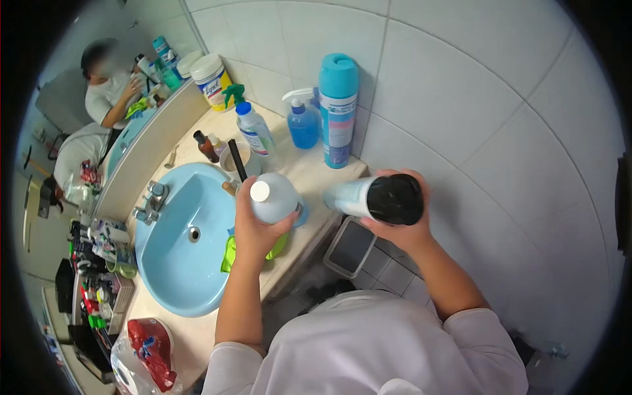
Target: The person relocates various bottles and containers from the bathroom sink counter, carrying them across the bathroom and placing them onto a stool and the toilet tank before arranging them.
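My left hand (253,230) is wrapped round a whitish bottle with a white cap (276,199), held over the counter beside the basin's right rim. In my right hand (413,230) is a pale blue and white cylindrical container with a black cap (352,196), tilted so that the cap points toward me and to the right. It is off the counter's right edge, and its label is not readable. A bright yellow-green cloth (228,255) lies by the basin rim, partly hidden under my left hand and wrist.
The light blue basin (155,280) is set into the counter. Behind stand a tall blue aerosol can (339,112), a blue pump bottle (303,128), a green-trigger spray bottle (253,131), a wipes tub (214,85) and small brown bottle (205,146). A red packet (153,352) lies front left.
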Demonstrator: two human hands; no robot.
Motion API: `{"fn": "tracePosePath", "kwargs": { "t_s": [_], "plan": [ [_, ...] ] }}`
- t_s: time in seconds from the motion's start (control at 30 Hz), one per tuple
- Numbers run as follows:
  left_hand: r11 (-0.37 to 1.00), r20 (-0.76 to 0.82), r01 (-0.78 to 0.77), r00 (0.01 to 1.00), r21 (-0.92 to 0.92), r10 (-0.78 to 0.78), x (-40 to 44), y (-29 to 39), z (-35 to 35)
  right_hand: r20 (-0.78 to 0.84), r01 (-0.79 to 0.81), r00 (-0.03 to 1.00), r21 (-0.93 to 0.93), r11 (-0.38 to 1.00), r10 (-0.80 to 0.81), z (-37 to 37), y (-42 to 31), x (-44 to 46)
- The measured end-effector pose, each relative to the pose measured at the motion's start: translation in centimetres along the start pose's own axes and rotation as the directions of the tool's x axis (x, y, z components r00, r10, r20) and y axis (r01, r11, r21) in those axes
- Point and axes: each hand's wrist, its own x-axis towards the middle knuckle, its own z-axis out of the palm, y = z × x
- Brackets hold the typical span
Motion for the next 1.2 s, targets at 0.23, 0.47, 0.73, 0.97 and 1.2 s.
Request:
{"fn": "tracePosePath", "kwargs": {
  "t_s": [0.23,0.47,0.73,0.97,1.2],
  "plan": [
    [0.937,-0.02,-0.224,0.974,-0.269,0.227,0.5,0.0,-0.5,-0.23,-0.35,0.921,-0.137,0.927,0.314,-5.5,-6.1,-9.9],
    [0.861,0.217,-0.339,0.872,-0.38,0.439,-3.3,0.7,1.9,-0.416,-0.753,0.658,-0.355,0.554,0.628,-7.9,-7.4,-26.8],
    [0.922,0.672,-0.177,0.64,-0.344,0.373,-15.9,9.2,13.2,-0.754,-0.874,0.213,0.138,0.466,0.622,-13.1,-11.9,-46.3],
    [0.771,0.792,-0.496,0.237,-0.4,0.563,-26.2,17.6,23.7,-0.951,-0.862,-0.101,0.231,0.451,0.293,-17.5,-18.1,-60.3],
    [0.697,0.718,-0.244,0.006,-0.674,0.696,-34.6,25.4,34.3,-0.924,-0.824,-0.369,0.273,0.497,-0.103,-22.7,-23.4,-69.6]
  ]
}}
